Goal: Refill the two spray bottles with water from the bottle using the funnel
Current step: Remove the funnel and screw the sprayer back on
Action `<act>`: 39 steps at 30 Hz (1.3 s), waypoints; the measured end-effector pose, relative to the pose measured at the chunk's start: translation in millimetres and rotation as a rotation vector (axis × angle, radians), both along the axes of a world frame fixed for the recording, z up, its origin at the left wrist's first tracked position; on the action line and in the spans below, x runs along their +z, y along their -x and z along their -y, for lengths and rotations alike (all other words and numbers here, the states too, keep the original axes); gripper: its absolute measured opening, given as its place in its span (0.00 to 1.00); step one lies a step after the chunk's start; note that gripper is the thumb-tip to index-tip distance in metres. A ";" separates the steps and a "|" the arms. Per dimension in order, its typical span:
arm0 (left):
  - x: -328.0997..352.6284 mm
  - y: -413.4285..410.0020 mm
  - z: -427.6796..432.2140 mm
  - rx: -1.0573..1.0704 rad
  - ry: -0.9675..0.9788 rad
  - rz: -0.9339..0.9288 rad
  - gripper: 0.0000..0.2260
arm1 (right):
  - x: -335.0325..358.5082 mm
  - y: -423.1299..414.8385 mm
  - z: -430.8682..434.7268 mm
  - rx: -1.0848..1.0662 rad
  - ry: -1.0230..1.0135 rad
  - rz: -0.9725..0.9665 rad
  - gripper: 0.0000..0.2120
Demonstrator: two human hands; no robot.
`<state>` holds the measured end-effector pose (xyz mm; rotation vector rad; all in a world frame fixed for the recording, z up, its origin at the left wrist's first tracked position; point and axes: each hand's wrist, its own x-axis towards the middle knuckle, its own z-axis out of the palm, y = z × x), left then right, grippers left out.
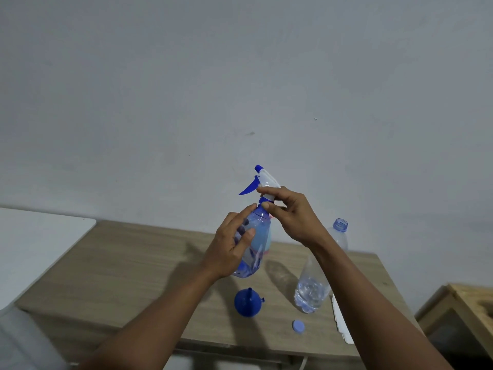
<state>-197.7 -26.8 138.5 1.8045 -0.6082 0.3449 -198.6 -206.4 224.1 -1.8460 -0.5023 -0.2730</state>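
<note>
Showing one spray bottle (256,237), one water bottle (314,284), one funnel (248,303) and one little cap (298,326). Showing two hands too.

Being held up in the air above the wooden table (128,265), tipped a bit, with its top leaning away to the left. Looking see-through and bluish in the body, with a pale blue label. Wearing a white spray head with a dark blue trigger and a dark blue tip.

Wrapping loosely around the bottle's body from the left side: left hand (229,247), fingers (244,213) half curled, pointer lying along the bottle's shoulder. Pinching the blue collar at the neck, just under the white head: right hand (290,214), thumb and fingers closed on it.

Standing on the table below and to the right, partly hidden by the right arm: water bottle, clear, open at the top, a little water at the bottom. Sitting upside down on the table, wide end down, spout up: blue funnel, just under the held bottle. Lying flat near the front edge, close to the water bottle: pale blue cap.
</note>
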 end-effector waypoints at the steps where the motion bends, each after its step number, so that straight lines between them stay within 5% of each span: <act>1: -0.4 -1.0 -0.6 0.007 -0.011 0.007 0.24 | -0.1 0.3 -1.1 0.001 -0.015 0.001 0.14; 39: 6.2 4.9 1.9 0.068 -0.035 0.076 0.23 | 4.7 5.9 -13.0 -0.118 -0.101 0.001 0.13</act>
